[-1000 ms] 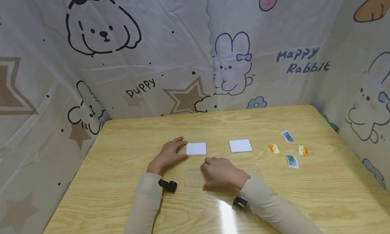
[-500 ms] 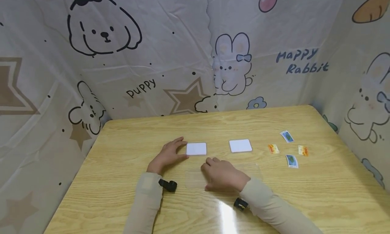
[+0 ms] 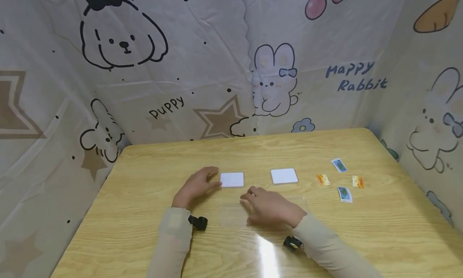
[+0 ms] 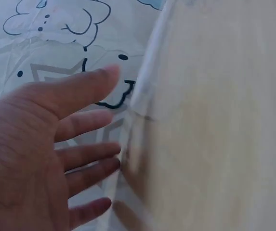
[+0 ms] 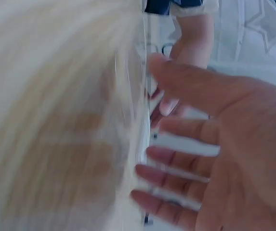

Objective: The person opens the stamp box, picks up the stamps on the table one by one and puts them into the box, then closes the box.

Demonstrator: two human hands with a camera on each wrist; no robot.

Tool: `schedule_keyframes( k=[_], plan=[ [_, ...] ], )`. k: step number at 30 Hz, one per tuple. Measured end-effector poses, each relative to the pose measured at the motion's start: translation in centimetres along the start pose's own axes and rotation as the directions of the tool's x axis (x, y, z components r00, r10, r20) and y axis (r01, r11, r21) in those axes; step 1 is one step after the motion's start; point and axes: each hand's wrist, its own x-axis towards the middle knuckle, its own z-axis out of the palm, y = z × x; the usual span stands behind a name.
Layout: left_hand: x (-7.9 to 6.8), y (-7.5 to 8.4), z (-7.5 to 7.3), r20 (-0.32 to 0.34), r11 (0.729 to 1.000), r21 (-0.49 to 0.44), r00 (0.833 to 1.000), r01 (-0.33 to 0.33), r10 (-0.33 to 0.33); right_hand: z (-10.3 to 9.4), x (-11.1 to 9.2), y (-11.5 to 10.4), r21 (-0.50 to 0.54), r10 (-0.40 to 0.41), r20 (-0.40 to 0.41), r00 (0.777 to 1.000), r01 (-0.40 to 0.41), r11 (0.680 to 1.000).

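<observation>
My left hand (image 3: 197, 187) is beside a white card (image 3: 232, 180), its thumb tip right at the card's left edge. In the left wrist view its fingers (image 4: 89, 159) are spread and hold nothing. My right hand (image 3: 273, 205) is low over a clear, flat plastic piece (image 3: 231, 217), hiding the middle of it. The right wrist view shows this hand's fingers (image 5: 176, 161) extended and apart, with the thumb by the plastic's clear edge. A second white card (image 3: 284, 176) lies farther right.
Right of the white cards, small printed cards lie in a diamond: blue ones (image 3: 339, 165) at the far and near points, orange ones (image 3: 323, 180) on the sides. A cartoon-printed cloth (image 3: 217, 68) hangs behind the wooden table (image 3: 126, 229).
The right hand has shifted slightly right over the clear plastic. The left hand has drawn back a little from the white card. The head view has tilted slightly; the cards stay put.
</observation>
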Motion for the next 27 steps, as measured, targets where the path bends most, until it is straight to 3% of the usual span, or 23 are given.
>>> schedule_keyframes(
  k=[5,11,16,20,27],
  plan=[
    [0.9,2.5,-1.1,-0.063,0.999,0.004,0.997,-0.034,0.034,-1.0,-1.5,2.9,0.104,-0.031,-0.092,0.995,0.04,0.994],
    [2.3,5.9,-1.7,-0.154,0.993,0.038,0.981,-0.109,0.113,-2.3,-3.4,5.8,0.232,-0.016,-0.19,0.982,0.06,0.971],
    [3.4,8.6,-0.4,-0.162,0.989,0.03,0.975,-0.147,0.15,-3.2,-5.2,8.4,0.259,0.038,-0.255,0.966,0.03,0.965],
    [4.3,10.4,1.1,-0.129,0.986,0.005,0.977,-0.168,0.168,-3.4,-6.5,10.3,0.285,0.092,-0.268,0.959,-0.012,0.958],
    [5.8,11.9,3.7,-0.043,0.984,-0.07,0.986,-0.163,0.161,-3.7,-8.5,13.0,0.314,0.18,-0.258,0.949,-0.094,0.945]
  ],
)
